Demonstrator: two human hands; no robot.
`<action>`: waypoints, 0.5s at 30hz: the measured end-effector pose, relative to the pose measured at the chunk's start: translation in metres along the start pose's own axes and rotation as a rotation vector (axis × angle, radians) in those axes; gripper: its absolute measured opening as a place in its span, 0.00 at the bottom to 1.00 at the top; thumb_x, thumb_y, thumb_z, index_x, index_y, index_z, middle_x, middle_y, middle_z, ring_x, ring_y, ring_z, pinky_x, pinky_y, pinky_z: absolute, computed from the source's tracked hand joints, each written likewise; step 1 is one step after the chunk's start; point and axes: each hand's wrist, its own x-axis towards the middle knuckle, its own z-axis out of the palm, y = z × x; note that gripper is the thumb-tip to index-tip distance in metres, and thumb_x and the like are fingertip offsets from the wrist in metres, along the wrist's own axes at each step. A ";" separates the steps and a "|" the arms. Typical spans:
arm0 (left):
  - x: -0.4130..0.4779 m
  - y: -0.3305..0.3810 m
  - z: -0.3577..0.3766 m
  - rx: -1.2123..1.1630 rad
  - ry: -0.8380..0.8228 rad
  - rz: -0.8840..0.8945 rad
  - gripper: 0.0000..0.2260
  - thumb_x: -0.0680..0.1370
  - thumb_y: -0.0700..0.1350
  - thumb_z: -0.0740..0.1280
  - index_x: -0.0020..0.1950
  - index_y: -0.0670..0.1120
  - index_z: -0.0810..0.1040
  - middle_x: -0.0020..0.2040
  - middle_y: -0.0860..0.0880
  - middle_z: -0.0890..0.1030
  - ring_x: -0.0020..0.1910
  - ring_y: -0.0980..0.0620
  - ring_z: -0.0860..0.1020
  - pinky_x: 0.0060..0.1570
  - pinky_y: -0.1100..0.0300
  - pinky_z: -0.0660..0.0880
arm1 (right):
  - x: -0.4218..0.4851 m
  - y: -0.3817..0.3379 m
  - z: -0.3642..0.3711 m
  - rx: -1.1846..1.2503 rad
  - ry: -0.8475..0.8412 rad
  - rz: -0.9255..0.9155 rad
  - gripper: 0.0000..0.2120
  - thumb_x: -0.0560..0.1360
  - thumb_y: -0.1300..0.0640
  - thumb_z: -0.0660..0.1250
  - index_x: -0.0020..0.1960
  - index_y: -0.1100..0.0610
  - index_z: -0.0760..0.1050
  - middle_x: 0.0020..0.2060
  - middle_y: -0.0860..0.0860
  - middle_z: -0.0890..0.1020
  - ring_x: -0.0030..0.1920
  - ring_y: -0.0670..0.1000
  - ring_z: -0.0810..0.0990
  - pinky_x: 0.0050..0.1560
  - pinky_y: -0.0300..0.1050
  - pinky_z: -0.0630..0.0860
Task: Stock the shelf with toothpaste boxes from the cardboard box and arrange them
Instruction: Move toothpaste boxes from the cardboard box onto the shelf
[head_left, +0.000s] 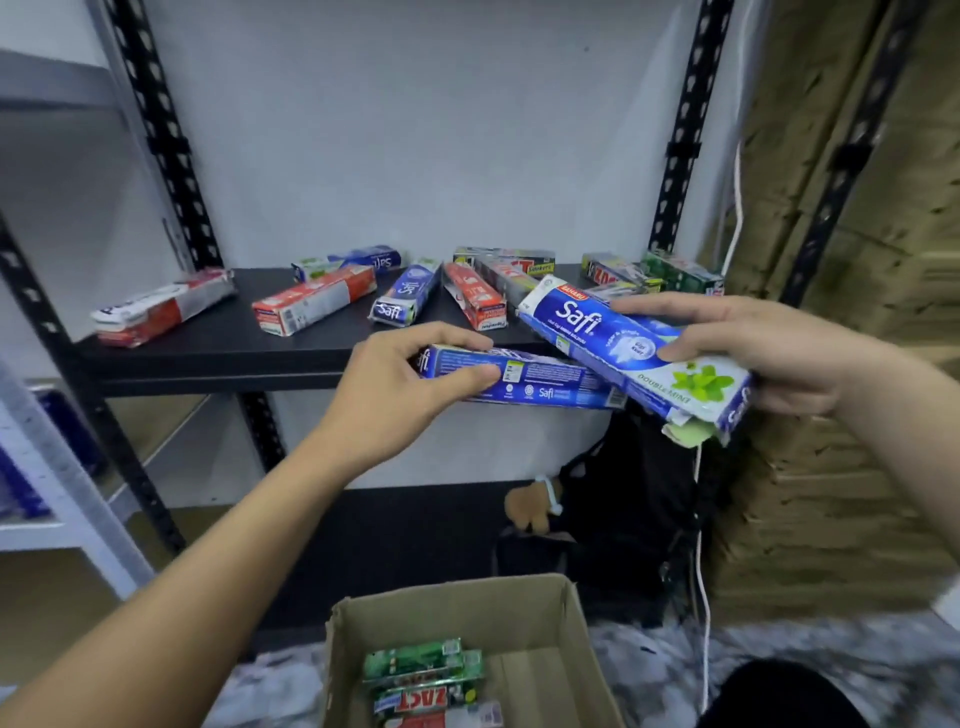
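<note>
Boxes of toothpaste lie at all angles on the black shelf (234, 340): a red-and-white box (161, 306) at the left end, a red box (311, 301) beside it, a small blue Safi box (402, 296), another red one (475, 301), and green boxes (680, 278) crowded into the back right corner. Slotted black uprights (171, 135) frame the shelf. A black bag (623, 493) sits on the floor below, with a white cord (701, 571) hanging past it.

The cardboard box (467, 592) stands open at the bottom, with green cartons (415, 660) and a Zact carton (421, 696) inside.

The left grip (400, 389) pinches the left end of a dark blue Safi box (545, 382), held level just in front of the shelf's front edge. The right grip (769, 353) is clamped on a double-mint Safi box (623, 343), blue fading to white with green leaves. It is tilted, its far end over the shelf and its torn near flap hanging open, and it crosses over the other box's right end.
</note>
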 end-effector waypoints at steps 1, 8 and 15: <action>0.004 0.003 -0.001 0.010 0.027 0.024 0.08 0.72 0.51 0.77 0.50 0.54 0.85 0.44 0.53 0.86 0.44 0.54 0.84 0.50 0.55 0.80 | 0.004 -0.008 -0.006 0.021 0.018 0.011 0.26 0.76 0.72 0.57 0.66 0.51 0.76 0.58 0.52 0.83 0.46 0.50 0.85 0.41 0.42 0.83; 0.044 -0.007 -0.005 0.026 0.236 0.069 0.09 0.72 0.55 0.76 0.51 0.57 0.84 0.45 0.53 0.86 0.46 0.49 0.84 0.49 0.44 0.80 | 0.059 -0.033 -0.048 0.189 0.236 0.125 0.20 0.76 0.69 0.56 0.60 0.54 0.77 0.48 0.57 0.86 0.36 0.52 0.86 0.31 0.46 0.82; 0.064 -0.009 -0.002 -0.015 0.312 0.074 0.08 0.73 0.50 0.76 0.52 0.54 0.85 0.45 0.59 0.85 0.47 0.59 0.83 0.47 0.52 0.81 | 0.130 -0.031 -0.066 0.286 0.427 0.168 0.06 0.76 0.67 0.60 0.51 0.60 0.73 0.48 0.61 0.81 0.38 0.56 0.85 0.33 0.51 0.83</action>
